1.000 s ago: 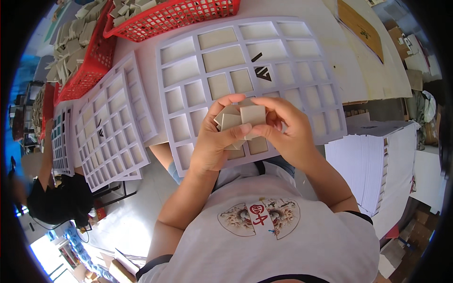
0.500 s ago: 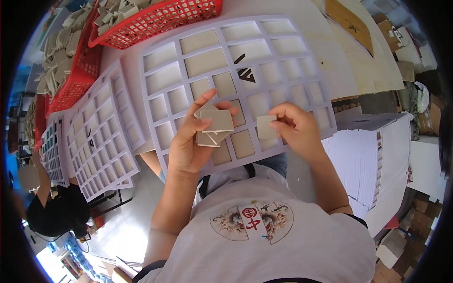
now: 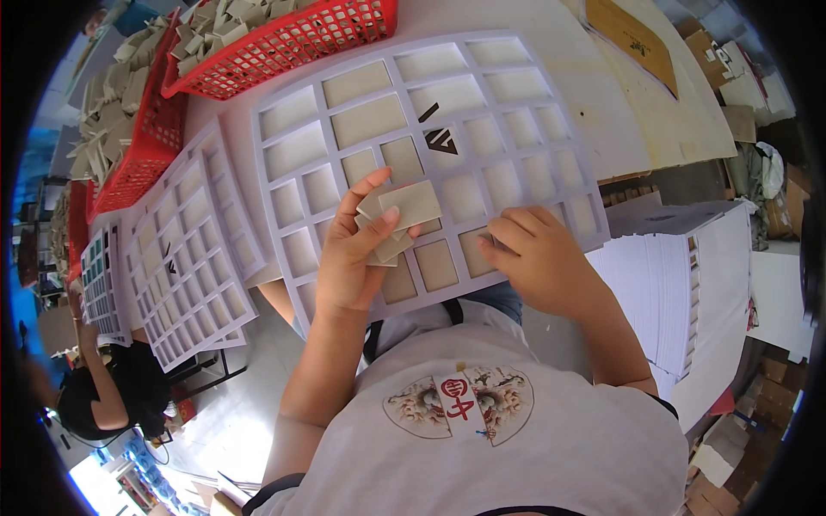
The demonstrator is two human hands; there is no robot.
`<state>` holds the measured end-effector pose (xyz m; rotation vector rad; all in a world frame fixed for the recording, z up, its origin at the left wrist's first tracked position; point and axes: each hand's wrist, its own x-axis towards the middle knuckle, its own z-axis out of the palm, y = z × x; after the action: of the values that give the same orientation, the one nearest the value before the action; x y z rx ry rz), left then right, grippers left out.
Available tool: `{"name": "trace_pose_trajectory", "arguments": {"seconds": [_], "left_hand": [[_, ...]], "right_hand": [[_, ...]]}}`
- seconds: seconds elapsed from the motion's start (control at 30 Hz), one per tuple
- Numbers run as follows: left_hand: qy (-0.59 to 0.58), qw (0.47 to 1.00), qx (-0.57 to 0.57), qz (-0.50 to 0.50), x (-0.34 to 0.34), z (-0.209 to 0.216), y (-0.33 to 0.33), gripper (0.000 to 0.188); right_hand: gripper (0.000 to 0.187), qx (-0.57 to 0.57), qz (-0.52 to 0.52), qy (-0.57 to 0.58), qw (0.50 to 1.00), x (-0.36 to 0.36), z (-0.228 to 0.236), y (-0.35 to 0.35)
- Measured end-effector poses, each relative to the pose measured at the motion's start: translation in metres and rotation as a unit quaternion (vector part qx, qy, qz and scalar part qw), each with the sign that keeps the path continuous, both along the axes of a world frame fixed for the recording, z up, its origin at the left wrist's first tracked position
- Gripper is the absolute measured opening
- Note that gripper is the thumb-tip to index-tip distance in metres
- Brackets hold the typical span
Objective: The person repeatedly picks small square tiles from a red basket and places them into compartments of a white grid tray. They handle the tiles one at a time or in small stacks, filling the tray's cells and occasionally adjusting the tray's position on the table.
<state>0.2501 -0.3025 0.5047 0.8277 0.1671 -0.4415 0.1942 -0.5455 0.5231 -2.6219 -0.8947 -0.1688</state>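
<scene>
The left hand (image 3: pixel 357 258) grips a small fanned stack of flat tan cardboard squares (image 3: pixel 397 215), matte and stiff, thumb on top and fingers beneath; about four pieces show, though the lower ones overlap too much to count surely. It holds them over the near middle of a white grid tray (image 3: pixel 413 146), a thin sheet of rectangular cells with narrow ribs, several cells already filled with the same tan card. The right hand (image 3: pixel 538 258) grasps nothing: its fingers press flat on a cell at the tray's near edge, where a square now lies. Half a second ago that hand pinched a single square above this spot, and the stack sat a little lower. Two black markings (image 3: pixel 440 138) lie near the tray's centre. A second grid tray (image 3: pixel 194 249) lies at the surface's left edge, and two red mesh baskets (image 3: pixel 284 39) of card pieces stand along its far-left corner.
</scene>
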Motion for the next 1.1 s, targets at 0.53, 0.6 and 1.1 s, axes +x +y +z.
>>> {"name": "trace_pose_trajectory", "arguments": {"seconds": [0.53,0.6,1.1], "left_hand": [[-0.022,0.992,0.029,-0.119,-0.010,0.005,-0.024,0.045],[-0.010,0.992,-0.007,-0.126,-0.008,0.005,-0.023,0.048],[0.013,0.994,0.002,-0.110,-0.007,0.000,-0.026,0.051]], "right_hand": [[0.029,0.315,-0.201,0.311,0.874,0.013,0.016,-0.048],[0.031,0.233,-0.129,0.251,0.931,0.016,0.015,-0.049],[0.015,0.061,-0.123,0.211,0.968,0.011,0.019,-0.019]]}}
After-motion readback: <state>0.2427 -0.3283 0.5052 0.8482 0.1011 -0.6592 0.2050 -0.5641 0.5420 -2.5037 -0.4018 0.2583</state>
